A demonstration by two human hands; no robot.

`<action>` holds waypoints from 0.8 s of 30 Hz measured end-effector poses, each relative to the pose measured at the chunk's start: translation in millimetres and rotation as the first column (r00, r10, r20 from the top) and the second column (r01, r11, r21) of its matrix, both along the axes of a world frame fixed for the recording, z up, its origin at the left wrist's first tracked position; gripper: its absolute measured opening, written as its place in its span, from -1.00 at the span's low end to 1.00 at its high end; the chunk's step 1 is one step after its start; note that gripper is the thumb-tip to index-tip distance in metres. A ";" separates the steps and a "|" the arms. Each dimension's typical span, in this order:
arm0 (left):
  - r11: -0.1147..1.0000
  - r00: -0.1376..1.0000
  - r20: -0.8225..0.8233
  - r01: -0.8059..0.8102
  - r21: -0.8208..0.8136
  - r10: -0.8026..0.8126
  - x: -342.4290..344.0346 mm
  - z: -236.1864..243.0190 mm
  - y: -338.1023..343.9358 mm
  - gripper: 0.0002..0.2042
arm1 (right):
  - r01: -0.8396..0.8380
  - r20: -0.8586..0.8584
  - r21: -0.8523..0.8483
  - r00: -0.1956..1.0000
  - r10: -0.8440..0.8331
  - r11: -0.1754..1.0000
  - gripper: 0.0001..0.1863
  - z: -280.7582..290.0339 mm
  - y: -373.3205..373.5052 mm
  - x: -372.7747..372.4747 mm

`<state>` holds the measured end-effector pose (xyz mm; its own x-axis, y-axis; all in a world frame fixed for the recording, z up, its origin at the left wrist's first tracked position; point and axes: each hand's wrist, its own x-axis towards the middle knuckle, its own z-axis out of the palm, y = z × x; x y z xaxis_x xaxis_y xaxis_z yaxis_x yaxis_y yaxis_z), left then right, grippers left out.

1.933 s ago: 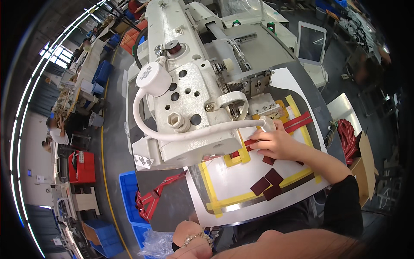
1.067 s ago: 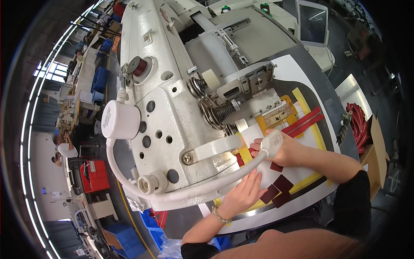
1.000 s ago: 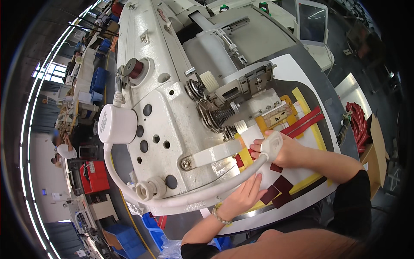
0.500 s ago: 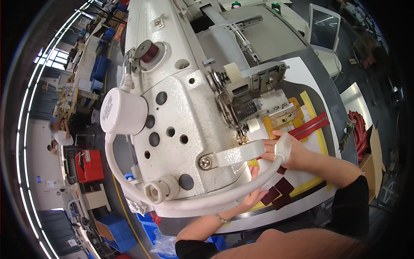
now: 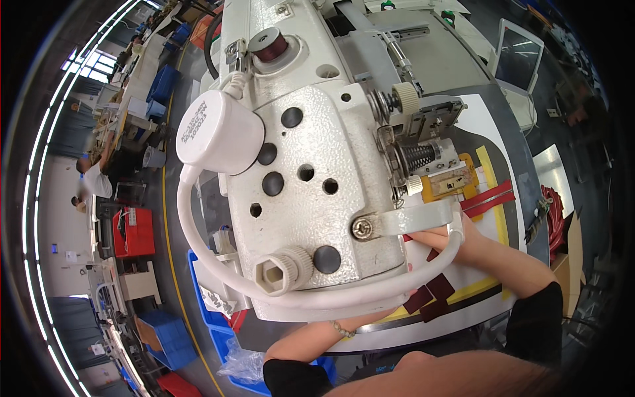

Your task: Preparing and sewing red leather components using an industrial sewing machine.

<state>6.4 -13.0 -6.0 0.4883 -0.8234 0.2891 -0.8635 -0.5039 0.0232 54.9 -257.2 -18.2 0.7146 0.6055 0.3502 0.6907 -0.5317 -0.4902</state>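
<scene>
A large white sewing machine head (image 5: 311,145) fills the middle and hides much of both hands. My right hand (image 5: 468,239) is behind the white curved cable and bracket, near the needle area, with its fingers mostly covered. My left hand (image 5: 378,318) reaches under the machine's front end; only its wrist with a bead bracelet (image 5: 342,329) and a little of the hand show. Whatever either hand holds is hidden. Several dark red square pieces (image 5: 439,288) lie between the hands on the work plate. Beyond my right hand, a red zipper-like strip (image 5: 488,198) lies by a yellow clamp frame (image 5: 468,171).
On the machine sits a dark red thread spool (image 5: 270,45). A screen (image 5: 520,56) stands at the far right, and a cardboard box (image 5: 567,261) with red material is beside the table. Blue bins (image 5: 221,341) stand at lower left. Other people work at left.
The view has shifted, so the machine sits further right in it. The fingers of my left hand, visible before, are now behind the machine head. More of my right hand's fingers are covered.
</scene>
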 end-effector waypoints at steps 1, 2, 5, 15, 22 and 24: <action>0.998 0.993 0.109 0.038 0.051 -0.043 -0.5 -3.0 1.6 -0.52 | -0.010 -0.001 0.001 1.000 0.010 1.000 -0.59 -2.5 -0.1 -0.1; 0.998 0.994 0.108 0.029 0.052 -0.034 -0.1 -2.9 1.8 -0.52 | -0.004 0.044 -0.027 0.999 0.005 1.000 -0.58 -5.5 -0.2 -0.4; 0.995 0.985 0.164 0.031 0.098 -0.046 0.9 -3.4 1.7 -0.52 | 0.011 0.093 -0.078 0.996 -0.004 0.997 -0.59 -2.4 1.1 -2.6; 0.996 0.999 -0.047 -0.017 -0.082 0.013 -1.8 -2.2 -4.7 -0.57 | 0.230 0.038 -0.061 0.973 -0.228 0.971 -0.70 -5.0 -1.1 -7.6; 0.998 0.987 0.152 0.050 0.033 -0.055 1.7 -4.6 -0.2 -0.57 | 0.249 -0.008 -0.057 0.968 -0.250 0.967 -0.73 -3.1 -3.8 -4.8; 0.998 0.984 0.166 0.058 0.032 -0.062 2.1 -4.4 -0.1 -0.56 | 0.249 -0.069 -0.007 0.966 -0.248 0.969 -0.72 -8.6 -4.1 -5.1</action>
<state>8.5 -13.1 -10.4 0.3845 -0.8584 0.3395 -0.8826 -0.4496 -0.1372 49.8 -261.3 -26.8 0.8651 0.4053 0.2955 0.5013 -0.6815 -0.5331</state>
